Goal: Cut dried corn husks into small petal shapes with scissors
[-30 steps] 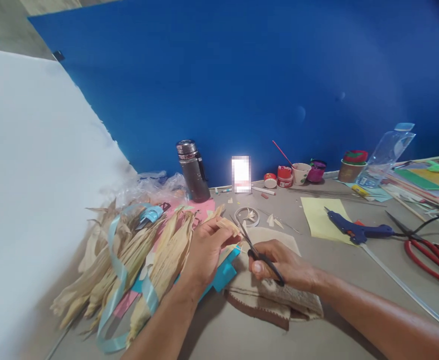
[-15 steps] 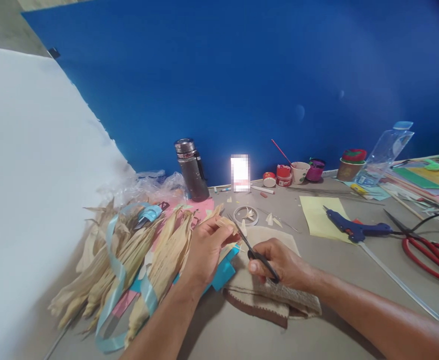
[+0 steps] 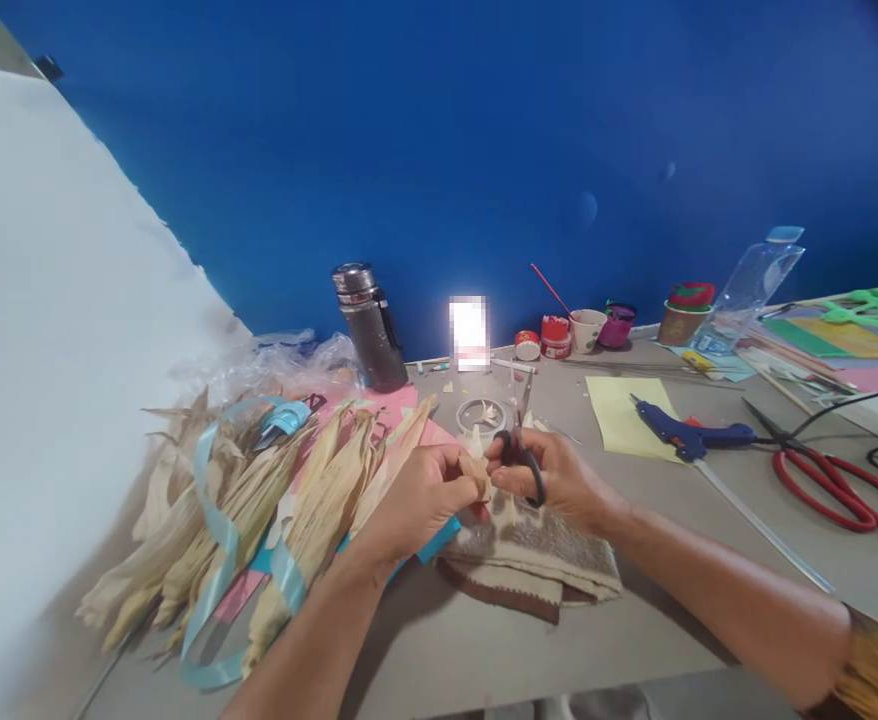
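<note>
Husk piece [image 3: 475, 474], centre of frame, pinched in our left hand [image 3: 425, 497]; our right hand [image 3: 565, 482] grips black-handled scissors [image 3: 536, 480]. We judge the husk light, papery, apt to split; best held flat, back from its edge. Right of centre, white cup [image 3: 587, 334] holds a red stick [image 3: 551, 292]; farther right, brown cup [image 3: 682, 327], red-green lump [image 3: 691, 293] at its mouth.

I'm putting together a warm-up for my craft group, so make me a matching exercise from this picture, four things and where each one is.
1. Black-handled scissors
2. Small husk piece
3. Blue glue gun
4. Dark grey thermos

A. Lying partly over yellow paper
B. Pinched in the left hand
C. Next to crumpled clear plastic
D. Held in the right hand

Pairs: 1-D, 2-B, 3-A, 4-C
</note>
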